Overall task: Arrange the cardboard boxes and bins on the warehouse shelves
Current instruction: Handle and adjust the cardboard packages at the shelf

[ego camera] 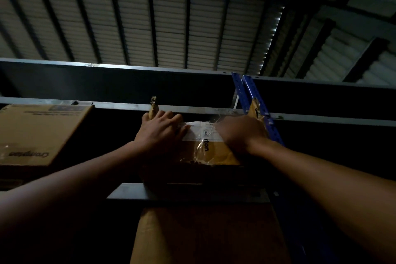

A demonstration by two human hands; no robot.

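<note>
1. Dim warehouse, corrugated roof (167,23) overhead.
2. Taped box (214,152) on the high shelf (188,196), beside blue upright (255,96).
3. Our left hand (160,133) presses it, fingers flat, gripping nothing; right hand (241,133) touches it, fingers blurred, can't tell.
4. Second box (38,135) well left of it.

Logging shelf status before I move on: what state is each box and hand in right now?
Taped box: shelved, flap corners sticking up, tape crinkled.
Left hand: fingers flat on its face.
Right hand: on its face, fingers blurred.
Crompton box: shelved, print upside down.
Lower box: beneath the shelf beam.
</note>
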